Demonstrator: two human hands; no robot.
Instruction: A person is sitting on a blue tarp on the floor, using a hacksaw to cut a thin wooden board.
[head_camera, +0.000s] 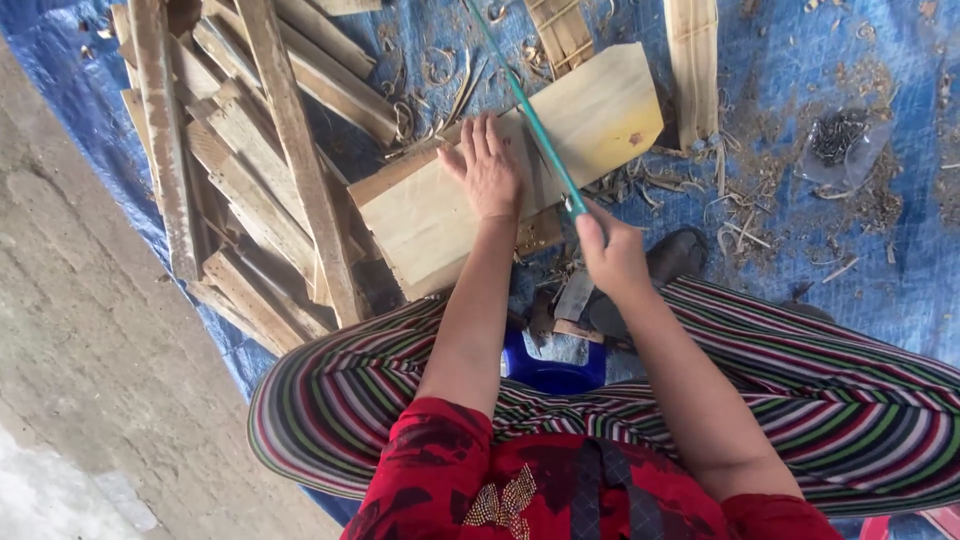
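My left hand (487, 170) lies flat, fingers spread, on a pale wooden board (600, 115) that rests at a slant on the blue tarp (900, 270). My right hand (612, 255) grips the near end of a long thin green rod (525, 105), which runs up and to the left across the board past my left fingers. Its far end leaves the top of the view. My knees in striped trousers frame the bottom of the picture.
A heap of rough wooden slats (250, 170) lies to the left of the board. Wood shavings (700, 190) litter the tarp. A clear bag of dark nails (838, 140) sits at the right. A blue stool (553, 368) and a dark shoe (675, 255) show below me. Bare concrete (80, 350) borders the left.
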